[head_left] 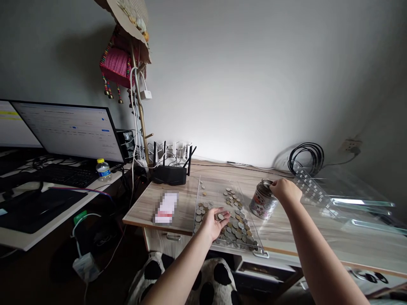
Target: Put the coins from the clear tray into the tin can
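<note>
coins [238, 234] are lying scattered over a clear tray [214, 186] on the wood-look surface [186, 212], mostly bunching up toward the near end, with a smaller cluster sitting farther back and a few strays near the far left corner. as for writing: the metal can [263, 204] just right of the tray is wearing a busy printed wrap with an orange-red patch, but i'm not managing to read any of it. the bottle [103, 171] with the yellow cap is showing a blue label, also too small to make out. the monitor [70, 131] is displaying lines of tiny text, same story, and the slip [165, 207] left of the tray is sitting under a pixel blur.

ok, fingers. the left hand [213, 222] is hovering over the tray, palm up, fingers loosely opened and a bit curled, and at least one coin is resting in it. the right hand [288, 191] is reaching over the top of the can, fingers bunching together and pointing down at the lid area. can't tell if they're pinching a coin or just touching the can, since the back of the hand is blocking the view.
</note>
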Demonstrator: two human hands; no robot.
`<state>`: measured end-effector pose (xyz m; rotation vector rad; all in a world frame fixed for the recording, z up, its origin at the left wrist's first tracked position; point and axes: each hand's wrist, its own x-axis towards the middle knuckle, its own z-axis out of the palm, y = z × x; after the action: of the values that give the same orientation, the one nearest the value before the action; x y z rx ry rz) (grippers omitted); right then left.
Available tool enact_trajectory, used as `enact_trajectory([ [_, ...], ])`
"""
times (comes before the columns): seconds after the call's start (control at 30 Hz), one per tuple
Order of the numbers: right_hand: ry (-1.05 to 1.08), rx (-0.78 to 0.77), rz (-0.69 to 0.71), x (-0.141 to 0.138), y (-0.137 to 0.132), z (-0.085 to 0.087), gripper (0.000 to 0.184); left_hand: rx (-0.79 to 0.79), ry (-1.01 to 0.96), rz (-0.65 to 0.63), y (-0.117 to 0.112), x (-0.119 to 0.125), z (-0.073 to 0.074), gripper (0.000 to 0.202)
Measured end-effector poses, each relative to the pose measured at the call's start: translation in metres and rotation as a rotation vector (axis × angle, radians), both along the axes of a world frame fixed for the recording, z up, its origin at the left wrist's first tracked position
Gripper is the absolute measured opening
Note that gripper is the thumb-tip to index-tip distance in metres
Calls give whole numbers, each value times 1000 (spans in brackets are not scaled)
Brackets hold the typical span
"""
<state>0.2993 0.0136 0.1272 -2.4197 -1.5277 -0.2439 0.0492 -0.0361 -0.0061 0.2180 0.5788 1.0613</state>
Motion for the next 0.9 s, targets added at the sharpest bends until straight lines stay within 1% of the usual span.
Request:
enact_trajectory([
  [0.03,-22,44,3,-7,-4,-3,27,-2,-7,8,0,0,0,22],
  [0.07,-49,121,28,-16,-9,-7,29,-5,-15,20,0,0,0,24],
  [0.1,-70,209,89,-28,-17,-12,31,-8,-21,31,0,-1,0,25],
  [0.17,-67,361,313,-60,-36,-30,34,-24,-25,48,0,0,0,25],
  [0.2,-17,327,491,-78,-46,-41,32,-34,-28,59,0,0,1,24],
  [0.27,53,163,843,-113,-64,-64,30,-53,-31,84,0,1,3,24],
  [0.3,64,90,954,-127,-71,-76,28,-63,-29,95,0,1,4,24],
  [0.37,70,8,1016,-147,-79,-93,26,-76,-19,110,-1,2,6,24],
  [0.43,69,-9,1001,-154,-82,-101,25,-77,-6,98,-1,2,7,23],
  [0.5,78,8,1009,-151,-81,-104,26,-41,-23,74,-2,2,7,16],
  [0.57,100,53,1004,-143,-78,-101,27,-2,-47,36,-2,2,6,9],
  [0.63,132,146,934,-129,-75,-92,27,13,-61,-2,-2,1,4,9],
  [0.7,165,292,800,-107,-67,-77,28,12,-63,-30,-3,0,3,15],
  [0.77,168,455,612,-76,-54,-56,28,25,-74,-37,-3,-1,4,18],
  [0.8,140,518,485,-57,-45,-45,27,29,-77,-37,-4,-1,5,18],
  [0.83,93,559,367,-39,-35,-35,27,29,-76,-34,-4,-1,6,19],
  [0.87,54,559,293,-21,-25,-28,26,25,-73,-32,-4,-1,7,18],
  [0.9,31,520,257,-5,-16,-22,25,19,-68,-29,-5,-2,7,18],
])
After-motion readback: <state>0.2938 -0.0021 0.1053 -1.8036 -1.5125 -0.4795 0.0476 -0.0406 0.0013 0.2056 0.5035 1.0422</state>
